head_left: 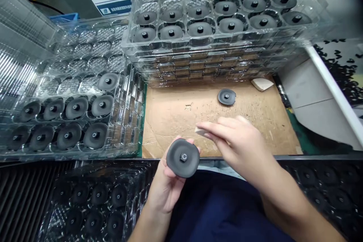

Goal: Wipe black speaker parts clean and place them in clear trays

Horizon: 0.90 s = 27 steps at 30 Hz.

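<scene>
My left hand (pixel 166 187) holds a dark grey rubber disc (pixel 183 157) with a small metal hub, fingers closed round its edge, face up near the bench's front edge. My right hand (pixel 236 141) hovers just right of the disc, blurred by motion, its fingers pinching a small pale object (pixel 202 132) that I cannot make out. A second disc (pixel 227 96) lies loose on the brown cardboard sheet (pixel 170 113) behind the hands.
A clear plastic tray (pixel 124 102) partly filled with discs sits at the left. A stack of clear trays (pixel 215 56) holding discs stands at the back. More disc trays (pixel 93 204) lie low at front left and right. A white wedge (pixel 262 84) rests by the stack.
</scene>
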Each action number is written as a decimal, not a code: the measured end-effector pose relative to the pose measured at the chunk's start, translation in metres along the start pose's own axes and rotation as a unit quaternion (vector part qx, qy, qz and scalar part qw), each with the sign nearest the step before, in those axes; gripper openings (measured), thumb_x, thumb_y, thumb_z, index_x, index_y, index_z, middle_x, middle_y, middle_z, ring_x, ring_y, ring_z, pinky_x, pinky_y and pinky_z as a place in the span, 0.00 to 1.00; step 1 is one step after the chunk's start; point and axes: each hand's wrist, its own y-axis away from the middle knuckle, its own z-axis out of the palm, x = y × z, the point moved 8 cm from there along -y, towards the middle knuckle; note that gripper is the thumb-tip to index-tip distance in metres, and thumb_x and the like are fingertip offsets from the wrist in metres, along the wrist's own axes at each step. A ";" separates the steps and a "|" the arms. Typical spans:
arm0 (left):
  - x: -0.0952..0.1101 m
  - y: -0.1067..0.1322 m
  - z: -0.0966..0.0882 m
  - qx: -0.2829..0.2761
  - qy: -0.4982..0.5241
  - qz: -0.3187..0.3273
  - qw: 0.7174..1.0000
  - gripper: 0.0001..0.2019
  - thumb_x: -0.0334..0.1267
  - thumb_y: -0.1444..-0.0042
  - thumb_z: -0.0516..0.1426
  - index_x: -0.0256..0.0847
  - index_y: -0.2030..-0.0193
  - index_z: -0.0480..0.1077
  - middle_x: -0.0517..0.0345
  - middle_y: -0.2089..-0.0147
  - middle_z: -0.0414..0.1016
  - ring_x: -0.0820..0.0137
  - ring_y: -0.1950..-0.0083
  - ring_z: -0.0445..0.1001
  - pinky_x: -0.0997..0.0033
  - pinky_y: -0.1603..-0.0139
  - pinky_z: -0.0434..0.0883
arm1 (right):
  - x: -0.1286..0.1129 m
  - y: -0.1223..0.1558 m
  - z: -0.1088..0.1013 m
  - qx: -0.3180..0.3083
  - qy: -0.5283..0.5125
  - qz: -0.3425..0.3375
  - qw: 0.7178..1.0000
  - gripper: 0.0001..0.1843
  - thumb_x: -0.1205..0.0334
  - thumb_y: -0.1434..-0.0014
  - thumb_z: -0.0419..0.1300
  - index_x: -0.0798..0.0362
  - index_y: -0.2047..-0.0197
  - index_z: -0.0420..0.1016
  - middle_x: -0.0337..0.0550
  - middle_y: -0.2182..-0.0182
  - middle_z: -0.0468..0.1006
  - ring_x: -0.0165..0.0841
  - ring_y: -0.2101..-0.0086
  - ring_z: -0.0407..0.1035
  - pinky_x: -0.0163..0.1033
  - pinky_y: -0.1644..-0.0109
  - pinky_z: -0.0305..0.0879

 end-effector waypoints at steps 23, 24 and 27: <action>0.019 -0.001 0.019 -0.046 0.009 0.067 0.997 0.25 0.41 0.63 0.70 0.51 0.53 0.76 0.62 0.53 0.80 0.68 0.58 0.79 0.75 0.55 0.75 | 0.033 0.001 0.002 0.104 -0.124 0.097 0.982 0.12 0.63 0.36 0.54 0.54 0.51 0.74 0.43 0.59 0.80 0.31 0.65 0.72 0.36 0.63 0.66; 0.019 -0.001 0.019 -0.036 0.007 0.069 0.997 0.25 0.40 0.62 0.70 0.50 0.53 0.76 0.62 0.54 0.80 0.70 0.58 0.79 0.77 0.55 0.74 | 0.015 -0.004 -0.012 0.126 -0.137 0.058 0.981 0.11 0.65 0.37 0.54 0.55 0.52 0.74 0.43 0.60 0.80 0.31 0.64 0.72 0.36 0.61 0.66; 0.021 0.000 0.017 -0.015 0.004 0.092 0.996 0.22 0.42 0.59 0.69 0.47 0.53 0.76 0.60 0.54 0.80 0.70 0.53 0.77 0.79 0.52 0.73 | -0.034 -0.008 -0.018 0.070 -0.183 -0.067 0.978 0.12 0.71 0.38 0.53 0.61 0.54 0.74 0.44 0.65 0.80 0.31 0.67 0.71 0.37 0.61 0.65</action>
